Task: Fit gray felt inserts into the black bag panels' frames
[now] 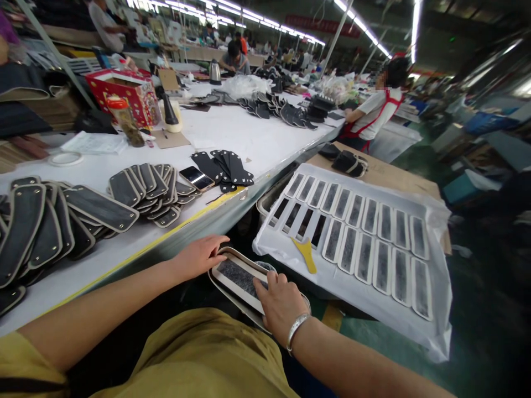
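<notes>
Pale-rimmed oblong piece (236, 275), its inner panel mottled grey, sat tilted above the person's lap in the head view, between both hands. The left hand (202, 257) pinched its left end, thumb on the near side of the rim. The right hand (282, 305) lay over its right half, thumb on the panel and fingers bent; whether these pinched anything, I could not tell. To the right, a white-covered tray (274, 239) bore two rows of pale-bordered grey panels (364, 255) and a yellow flat tool (306, 256). On the white table (215, 131) at left lay dark pale-edged pieces (102, 205), with a phone (197, 178) beside them.
</notes>
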{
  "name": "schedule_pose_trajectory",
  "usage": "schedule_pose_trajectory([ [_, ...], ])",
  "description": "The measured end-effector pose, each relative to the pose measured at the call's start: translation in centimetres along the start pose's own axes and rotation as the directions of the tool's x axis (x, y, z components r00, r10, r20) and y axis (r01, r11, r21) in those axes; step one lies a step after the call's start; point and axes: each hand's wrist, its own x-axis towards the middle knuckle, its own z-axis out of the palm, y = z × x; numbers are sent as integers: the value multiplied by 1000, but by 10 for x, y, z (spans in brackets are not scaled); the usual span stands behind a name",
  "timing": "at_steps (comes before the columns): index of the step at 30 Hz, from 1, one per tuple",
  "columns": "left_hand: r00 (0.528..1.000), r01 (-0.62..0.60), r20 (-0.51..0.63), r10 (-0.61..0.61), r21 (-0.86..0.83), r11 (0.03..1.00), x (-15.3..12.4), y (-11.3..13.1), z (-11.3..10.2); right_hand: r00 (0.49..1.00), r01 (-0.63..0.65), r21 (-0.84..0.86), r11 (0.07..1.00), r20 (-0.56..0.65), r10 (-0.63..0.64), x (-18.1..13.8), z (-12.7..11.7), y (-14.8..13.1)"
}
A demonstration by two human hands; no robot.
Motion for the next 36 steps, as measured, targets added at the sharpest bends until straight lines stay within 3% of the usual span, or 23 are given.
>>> schedule_pose_trajectory([
  [2,967,-249,-64,249,-3,968,-12,7,2,1000,-5,7,1000,-2,5,-1,0,1],
  [4,847,-532,21,532,34,846,-23,17,9,1000,-7,14,1000,1,7,-2,0,0],
  [6,736,-675,150,660,90,733,-30,24,20,1000,-10,21,1000,8,10,-2,0,-1],
  [7,720,-692,184,669,130,710,-32,27,26,1000,-12,22,1000,12,12,-2,0,-1],
  [12,728,-685,231,645,219,695,-31,30,39,1000,17,75,997,12,-18,-3,-1,4],
  [16,733,-676,278,620,199,710,-28,30,31,997,45,326,944,49,-64,-8,-17,24],
  [19,731,-677,268,628,173,715,-28,31,26,995,-8,643,766,82,-59,-16,-26,47],
  [21,729,-680,249,638,153,717,-29,31,25,995,-95,739,668,96,35,-22,-22,62],
  [23,725,-685,236,647,139,716,-28,30,26,978,-204,770,605,189,90,-29,-13,74],
  [26,720,-689,232,654,125,714,-25,28,27,925,-296,832,469,372,-75,-35,3,81],
  [29,719,-689,226,658,103,717,-20,27,28,917,-304,880,365,374,-140,-34,8,75],
  [32,721,-687,221,657,102,719,-16,30,29,927,-335,855,396,374,-22,-26,6,65],
  [36,730,-683,217,649,171,711,-14,44,35,914,-349,750,562,405,28,-16,-1,63],
])
